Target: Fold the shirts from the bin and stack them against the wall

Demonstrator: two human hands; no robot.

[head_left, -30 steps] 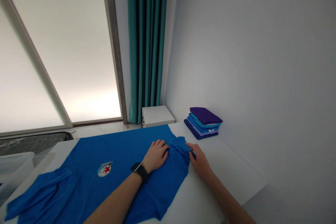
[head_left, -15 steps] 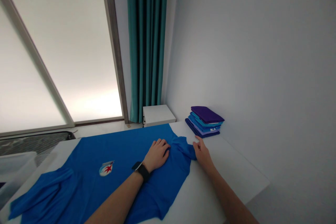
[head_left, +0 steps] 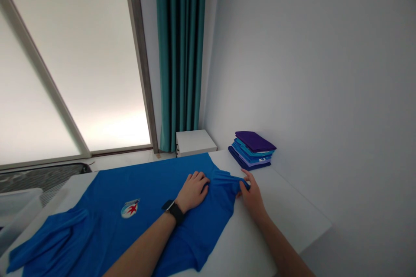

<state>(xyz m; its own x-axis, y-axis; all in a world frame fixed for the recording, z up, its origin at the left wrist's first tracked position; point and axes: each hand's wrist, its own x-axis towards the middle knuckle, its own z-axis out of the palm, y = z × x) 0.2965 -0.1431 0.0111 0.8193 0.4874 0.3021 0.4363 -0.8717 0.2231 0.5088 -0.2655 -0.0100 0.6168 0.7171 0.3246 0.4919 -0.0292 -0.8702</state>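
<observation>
A bright blue T-shirt [head_left: 143,194] with a small white and red badge [head_left: 129,208] lies spread across a white table [head_left: 286,212]. My left hand [head_left: 192,191], a dark watch on its wrist, presses flat on the shirt near its right sleeve, fingers slightly curled. My right hand [head_left: 251,194] pinches the end of that sleeve [head_left: 229,179], which is drawn out in folds toward the right.
A stack of folded purple and blue garments [head_left: 251,149] sits at the table's far right by the wall. A white cabinet [head_left: 194,142] and a teal curtain [head_left: 178,56] stand behind the table. A pale plastic bin [head_left: 16,214] is at the left edge.
My right hand has taken the sleeve's end and pulled it out to the right, stretching the cloth. My left hand has stayed pressed on the shirt.
</observation>
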